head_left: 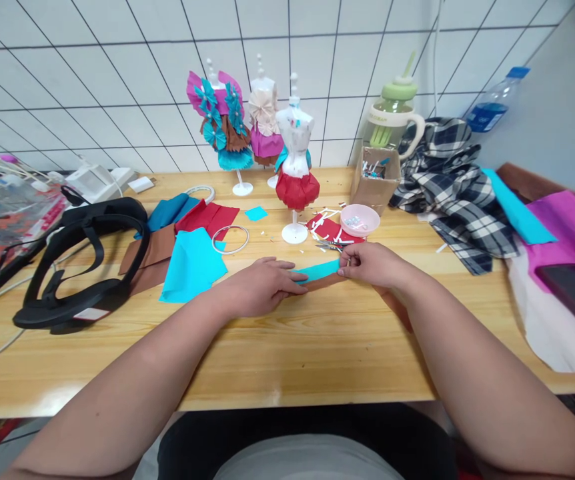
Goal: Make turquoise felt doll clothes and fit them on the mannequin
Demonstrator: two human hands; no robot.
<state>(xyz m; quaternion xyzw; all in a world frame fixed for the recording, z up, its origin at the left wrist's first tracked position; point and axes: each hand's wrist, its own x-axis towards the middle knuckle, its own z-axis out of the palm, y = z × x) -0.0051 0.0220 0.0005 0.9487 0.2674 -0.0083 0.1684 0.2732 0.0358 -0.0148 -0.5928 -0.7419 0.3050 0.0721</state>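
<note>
A narrow turquoise strip [320,270] lies on a brown strip [325,283] on the wooden table [287,347]. My left hand [257,287] rests flat on the left end of the strips, fingers stretched out and pressing down. My right hand [372,265] pinches the right end of the turquoise strip between thumb and fingers. Just behind my right hand lie small scissors [330,246] and red scraps [327,228].
Three small mannequins in paper dresses [295,180] stand at the back. Turquoise [192,263], red and brown sheets lie left of my hands, beside a black headset [77,267]. A pink bowl [360,220], cardboard box, green jug, plaid cloth [447,180] and magenta paper sit to the right.
</note>
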